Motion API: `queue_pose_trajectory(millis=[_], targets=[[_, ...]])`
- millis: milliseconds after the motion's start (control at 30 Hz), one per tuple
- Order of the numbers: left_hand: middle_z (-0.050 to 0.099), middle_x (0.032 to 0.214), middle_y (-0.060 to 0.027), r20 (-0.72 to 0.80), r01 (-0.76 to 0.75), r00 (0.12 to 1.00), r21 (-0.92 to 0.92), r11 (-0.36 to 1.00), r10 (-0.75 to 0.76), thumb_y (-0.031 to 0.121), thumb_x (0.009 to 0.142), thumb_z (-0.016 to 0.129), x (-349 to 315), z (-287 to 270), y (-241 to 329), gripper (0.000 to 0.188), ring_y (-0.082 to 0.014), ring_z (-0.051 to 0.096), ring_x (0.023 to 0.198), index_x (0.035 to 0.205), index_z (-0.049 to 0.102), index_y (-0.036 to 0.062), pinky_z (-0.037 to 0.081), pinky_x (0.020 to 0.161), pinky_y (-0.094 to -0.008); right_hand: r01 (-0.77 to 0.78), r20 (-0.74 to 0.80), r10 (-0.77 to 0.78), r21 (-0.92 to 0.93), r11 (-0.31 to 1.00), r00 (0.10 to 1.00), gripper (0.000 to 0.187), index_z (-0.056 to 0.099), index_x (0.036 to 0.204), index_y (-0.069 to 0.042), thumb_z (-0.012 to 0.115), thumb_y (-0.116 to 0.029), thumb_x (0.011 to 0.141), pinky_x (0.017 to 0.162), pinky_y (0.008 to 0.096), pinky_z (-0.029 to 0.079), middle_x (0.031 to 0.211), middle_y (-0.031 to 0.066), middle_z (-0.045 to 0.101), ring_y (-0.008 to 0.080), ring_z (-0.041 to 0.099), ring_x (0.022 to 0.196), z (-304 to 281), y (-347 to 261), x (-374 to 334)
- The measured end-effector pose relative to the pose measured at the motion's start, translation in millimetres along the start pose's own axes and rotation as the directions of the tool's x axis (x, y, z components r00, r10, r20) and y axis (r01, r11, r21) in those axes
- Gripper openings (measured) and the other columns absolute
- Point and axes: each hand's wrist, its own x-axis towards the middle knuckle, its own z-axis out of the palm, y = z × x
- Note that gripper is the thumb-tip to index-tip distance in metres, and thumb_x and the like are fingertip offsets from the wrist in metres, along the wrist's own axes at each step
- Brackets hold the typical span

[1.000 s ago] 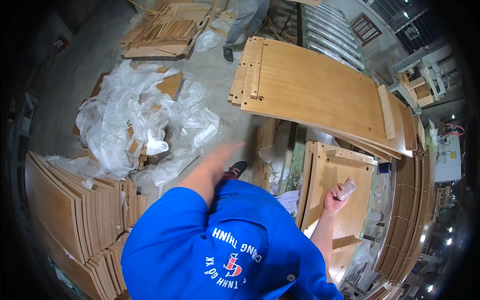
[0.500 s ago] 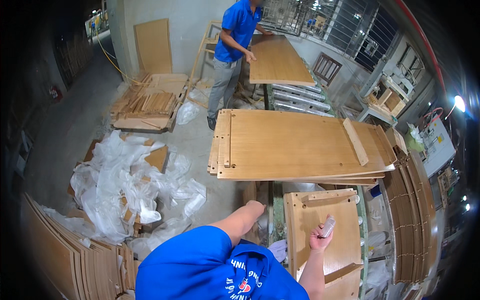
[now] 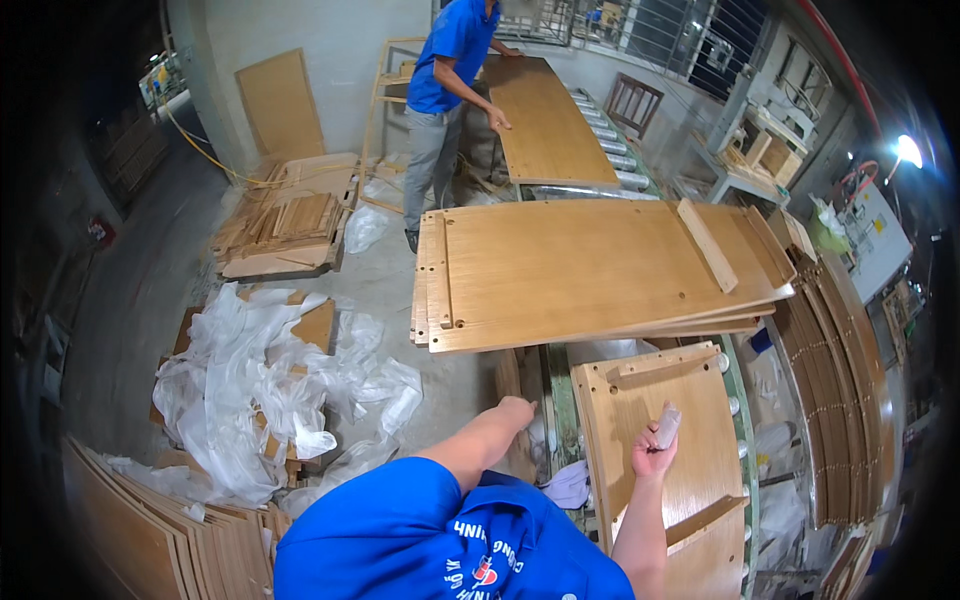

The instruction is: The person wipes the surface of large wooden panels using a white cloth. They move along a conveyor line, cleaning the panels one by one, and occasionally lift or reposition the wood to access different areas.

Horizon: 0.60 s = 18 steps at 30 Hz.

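The right hand (image 3: 653, 460) has its fingers wrapped around a small pale block (image 3: 668, 428), up over the near board (image 3: 712, 435). A second ago it held the same block. The left hand (image 3: 517, 410) is by the green rail (image 3: 560, 395), left of that board. It was a blur one second ago; now it looks clearer. I can't tell if its fingers are spread or curled. A pale cloth (image 3: 570, 486) lies beside the board.

Just past the near board is a big pile of boards (image 3: 570, 265) with a wood strip (image 3: 707, 245) on top. To the left, a heap of white wrap (image 3: 235, 390) sits on the floor.

Farther off, a worker in a blue shirt (image 3: 445, 55) has both hands on a brown board (image 3: 550, 120) over the rollers (image 3: 625, 162). A second ago, only the worker's legs showed.
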Motion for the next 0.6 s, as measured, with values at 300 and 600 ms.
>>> queue_pose_trajectory(millis=[300, 600], targets=[[0.064, 0.104, -0.0169, 0.033, -0.733, 0.677, -0.065, 0.677, 0.736, 0.019, 0.081, 0.054, -51.4, 9.3, 52.8, 0.039, -0.0349, 0.061, 0.091, 0.118, 0.057, 0.0077, 0.049, 0.079, -0.0448, 0.035, -0.091, -0.042, -0.077, 0.996, 0.995, 0.045, 0.044, 0.132, -0.018, 0.042, -0.043, 0.094, 0.047, 0.023, 0.033, 0.08, 0.0064, 0.051, 0.0112, 0.04, 0.053, 5.7, -5.9, -5.0], [0.064, 0.077, -0.0103, -0.49, -0.938, 0.205, 0.149, 0.314, 0.847, 0.017, 0.08, 0.053, -49.7, -50.6, 113.7, 0.019, -0.03, 0.063, 0.071, 0.095, 0.061, 0.0094, 0.05, 0.06, -0.0431, -0.012, -0.116, -0.126, -0.783, 0.622, 0.985, 0.043, 0.044, 0.129, -0.009, 0.046, -0.034, 0.094, 0.044, 0.0243, 0.037, 0.081, 0.0082, 0.059, 0.0124, 0.049, 0.053, 97.2, -29.1, 38.2]])
